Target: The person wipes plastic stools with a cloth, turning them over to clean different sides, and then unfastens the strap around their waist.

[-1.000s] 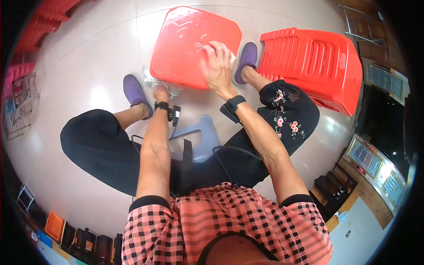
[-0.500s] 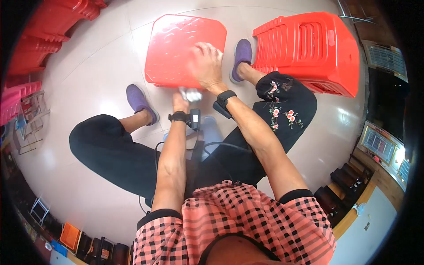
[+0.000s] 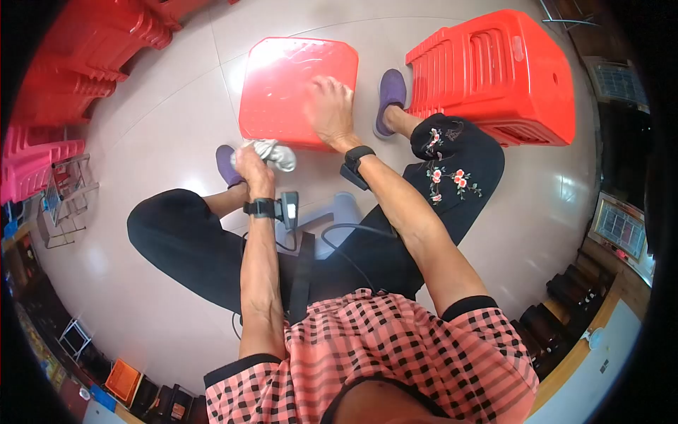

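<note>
A red plastic stool (image 3: 282,92) with a square, chamfered top stands in front of me between my feet. My left hand (image 3: 252,166) is closed around a crumpled white-grey cloth (image 3: 279,155), beside the near left edge of the stool. The cloth bunches out to the right of my fingers, close to the stool's near side. My right hand (image 3: 332,113) is over the right part of the stool top, its fingers apart and slightly bent, partly smeared by motion. Nothing shows in it. Whether its palm presses on the top is hidden.
To the right lies a stack of red stools (image 3: 487,78) on its side. More red stools (image 3: 92,42) and pink ones (image 3: 42,162) stand at the left. A grey-blue seat (image 3: 339,212) is under me. A small metal rack (image 3: 67,191) stands at the far left.
My left hand has moved left and slightly forward with the cloth, from near the middle to the stool's near left corner. My right hand stays over the stool top. The view has shifted slightly.
</note>
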`<control>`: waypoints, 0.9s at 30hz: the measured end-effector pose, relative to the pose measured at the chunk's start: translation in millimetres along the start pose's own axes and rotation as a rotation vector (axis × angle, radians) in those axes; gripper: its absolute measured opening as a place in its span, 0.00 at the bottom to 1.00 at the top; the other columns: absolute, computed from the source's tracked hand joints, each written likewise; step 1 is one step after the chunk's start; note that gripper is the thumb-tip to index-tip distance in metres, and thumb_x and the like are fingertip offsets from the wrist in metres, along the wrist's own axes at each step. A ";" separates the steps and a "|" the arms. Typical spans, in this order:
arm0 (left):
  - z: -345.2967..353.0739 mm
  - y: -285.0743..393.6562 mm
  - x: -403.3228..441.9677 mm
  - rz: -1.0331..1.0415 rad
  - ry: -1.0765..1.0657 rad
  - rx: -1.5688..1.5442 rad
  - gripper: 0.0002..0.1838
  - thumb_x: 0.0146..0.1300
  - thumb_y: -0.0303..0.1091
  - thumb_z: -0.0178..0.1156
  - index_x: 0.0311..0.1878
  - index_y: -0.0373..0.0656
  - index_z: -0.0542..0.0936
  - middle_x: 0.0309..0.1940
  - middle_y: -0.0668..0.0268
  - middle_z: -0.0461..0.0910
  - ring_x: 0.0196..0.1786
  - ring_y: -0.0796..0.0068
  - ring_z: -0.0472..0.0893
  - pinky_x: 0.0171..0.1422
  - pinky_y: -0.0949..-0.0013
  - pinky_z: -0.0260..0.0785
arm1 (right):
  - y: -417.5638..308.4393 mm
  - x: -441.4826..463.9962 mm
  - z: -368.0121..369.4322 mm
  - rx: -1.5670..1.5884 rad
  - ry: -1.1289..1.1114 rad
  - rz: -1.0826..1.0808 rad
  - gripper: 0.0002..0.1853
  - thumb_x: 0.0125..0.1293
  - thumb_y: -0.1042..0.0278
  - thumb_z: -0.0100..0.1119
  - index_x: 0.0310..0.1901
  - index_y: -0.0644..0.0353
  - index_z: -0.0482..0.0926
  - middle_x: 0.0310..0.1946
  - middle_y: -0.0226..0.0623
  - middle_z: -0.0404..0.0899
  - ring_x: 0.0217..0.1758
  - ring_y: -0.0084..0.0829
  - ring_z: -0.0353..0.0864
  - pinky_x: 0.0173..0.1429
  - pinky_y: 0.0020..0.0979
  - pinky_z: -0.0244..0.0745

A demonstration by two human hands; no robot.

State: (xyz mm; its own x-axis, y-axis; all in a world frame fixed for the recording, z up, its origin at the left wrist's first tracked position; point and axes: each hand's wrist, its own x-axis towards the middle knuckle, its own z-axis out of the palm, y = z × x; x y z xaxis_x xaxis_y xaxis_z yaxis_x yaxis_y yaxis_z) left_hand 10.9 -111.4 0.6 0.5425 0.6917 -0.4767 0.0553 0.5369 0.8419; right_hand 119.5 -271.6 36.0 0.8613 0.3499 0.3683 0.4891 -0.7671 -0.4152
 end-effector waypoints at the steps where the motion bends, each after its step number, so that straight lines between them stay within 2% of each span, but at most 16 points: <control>1: 10.9 13.3 -20.1 0.033 -0.105 0.020 0.10 0.60 0.26 0.47 0.36 0.32 0.77 0.29 0.64 0.77 0.28 0.67 0.77 0.33 0.66 0.70 | -0.9 -0.4 0.1 -0.005 0.003 0.001 0.21 0.53 0.64 0.63 0.50 0.54 0.73 0.54 0.35 0.69 0.62 0.39 0.66 0.63 0.47 0.59; 3: -5.8 -31.7 -6.5 0.372 -0.179 0.478 0.09 0.63 0.26 0.46 0.37 0.34 0.75 0.28 0.69 0.73 0.30 0.75 0.72 0.35 0.70 0.66 | -1.3 0.6 0.5 -0.016 0.011 0.001 0.20 0.53 0.64 0.63 0.49 0.53 0.73 0.54 0.35 0.69 0.62 0.38 0.66 0.64 0.47 0.59; 4: 15.6 -17.4 -35.4 0.279 -0.255 0.434 0.07 0.64 0.26 0.47 0.38 0.36 0.75 0.28 0.70 0.71 0.32 0.80 0.68 0.37 0.74 0.65 | -1.5 -1.7 0.3 0.001 0.012 0.006 0.20 0.53 0.65 0.62 0.49 0.53 0.73 0.53 0.35 0.69 0.62 0.38 0.66 0.64 0.47 0.59; 5: 22.3 -20.5 -43.6 0.159 -0.298 0.332 0.08 0.65 0.24 0.49 0.44 0.40 0.77 0.31 0.74 0.73 0.31 0.84 0.70 0.36 0.78 0.65 | -1.2 -2.3 -0.4 0.014 0.016 0.006 0.20 0.53 0.66 0.61 0.49 0.53 0.73 0.53 0.35 0.70 0.62 0.39 0.66 0.64 0.47 0.59; 7: 30.3 -17.4 -51.4 0.023 -0.314 0.174 0.09 0.64 0.24 0.49 0.44 0.41 0.77 0.32 0.74 0.74 0.33 0.85 0.71 0.37 0.78 0.66 | 1.5 2.3 2.0 0.041 0.044 0.004 0.19 0.53 0.69 0.60 0.49 0.53 0.73 0.52 0.36 0.70 0.61 0.39 0.67 0.63 0.46 0.59; 10: 56.2 10.5 -73.7 -0.073 -0.348 0.094 0.10 0.63 0.23 0.48 0.44 0.41 0.77 0.32 0.73 0.75 0.33 0.85 0.72 0.36 0.80 0.66 | 10.9 -2.3 7.1 0.130 0.092 0.050 0.20 0.52 0.72 0.59 0.50 0.53 0.73 0.50 0.38 0.72 0.59 0.42 0.69 0.62 0.45 0.61; 13: 74.9 34.2 -61.3 -0.001 -0.419 0.101 0.10 0.63 0.24 0.48 0.44 0.40 0.77 0.32 0.72 0.76 0.33 0.85 0.73 0.36 0.79 0.66 | 23.3 -4.3 13.9 0.240 0.155 0.130 0.22 0.52 0.73 0.59 0.51 0.54 0.73 0.49 0.40 0.73 0.57 0.43 0.72 0.59 0.44 0.64; 14: 80.2 43.0 -48.9 0.213 -0.409 0.329 0.09 0.64 0.25 0.49 0.44 0.39 0.78 0.30 0.72 0.76 0.31 0.85 0.73 0.34 0.78 0.66 | 25.5 -5.2 17.2 0.232 0.168 0.126 0.22 0.52 0.72 0.60 0.51 0.55 0.73 0.49 0.40 0.73 0.57 0.43 0.72 0.58 0.44 0.65; 15: 87.1 51.5 -35.0 0.291 -0.413 0.351 0.09 0.64 0.25 0.49 0.44 0.38 0.77 0.30 0.72 0.76 0.31 0.85 0.73 0.34 0.78 0.66 | 26.2 -4.4 19.6 0.224 0.183 0.122 0.22 0.53 0.71 0.61 0.52 0.55 0.73 0.49 0.40 0.74 0.56 0.42 0.73 0.57 0.43 0.66; 16: 96.1 59.8 -22.6 0.370 -0.417 0.372 0.09 0.64 0.26 0.49 0.44 0.38 0.77 0.30 0.72 0.76 0.31 0.85 0.73 0.34 0.77 0.66 | 16.5 -2.1 5.5 0.246 0.182 0.110 0.21 0.53 0.76 0.58 0.51 0.57 0.72 0.47 0.42 0.74 0.53 0.44 0.74 0.56 0.42 0.66; 19: 127.1 89.8 -18.1 0.544 -0.465 0.466 0.10 0.65 0.27 0.49 0.45 0.37 0.77 0.28 0.71 0.75 0.28 0.84 0.71 0.32 0.74 0.66 | 13.4 -0.1 0.7 0.267 0.153 0.134 0.20 0.53 0.81 0.51 0.50 0.57 0.72 0.45 0.41 0.74 0.52 0.44 0.74 0.56 0.44 0.65; 20: 135.2 95.9 -17.2 0.594 -0.486 0.503 0.10 0.65 0.28 0.49 0.45 0.37 0.77 0.27 0.71 0.74 0.27 0.83 0.71 0.32 0.73 0.65 | 17.4 -1.4 7.5 0.236 0.166 0.136 0.19 0.53 0.80 0.52 0.49 0.58 0.72 0.44 0.42 0.75 0.50 0.45 0.74 0.56 0.44 0.65; 23: 113.9 40.6 46.6 0.902 -0.526 1.124 0.11 0.65 0.29 0.50 0.47 0.37 0.77 0.26 0.68 0.73 0.26 0.77 0.71 0.32 0.69 0.66 | 17.1 -1.1 3.2 0.308 0.185 0.149 0.18 0.55 0.80 0.50 0.49 0.58 0.72 0.42 0.42 0.74 0.48 0.47 0.74 0.55 0.44 0.66; 24: 108.0 42.4 41.7 0.673 -0.619 1.134 0.14 0.64 0.31 0.51 0.51 0.38 0.75 0.27 0.63 0.75 0.27 0.66 0.74 0.33 0.63 0.68 | 18.8 -0.6 3.6 0.346 0.196 0.191 0.18 0.56 0.79 0.50 0.49 0.59 0.72 0.43 0.43 0.74 0.48 0.47 0.74 0.55 0.44 0.66; 27: 96.4 52.4 18.4 0.593 -0.546 0.760 0.18 0.62 0.28 0.50 0.54 0.34 0.70 0.32 0.49 0.75 0.32 0.55 0.74 0.41 0.58 0.67 | 14.9 7.5 4.3 0.471 0.217 0.346 0.16 0.58 0.77 0.49 0.50 0.60 0.71 0.43 0.45 0.74 0.47 0.46 0.75 0.56 0.44 0.67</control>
State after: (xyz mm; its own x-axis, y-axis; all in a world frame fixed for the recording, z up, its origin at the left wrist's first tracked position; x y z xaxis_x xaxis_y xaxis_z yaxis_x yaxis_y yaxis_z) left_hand 104.7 -117.1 60.3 0.9396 0.3346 0.0716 0.0630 -0.3748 0.9250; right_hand 133.8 -278.1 28.9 0.9575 -0.0315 0.2868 0.2372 -0.4800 -0.8446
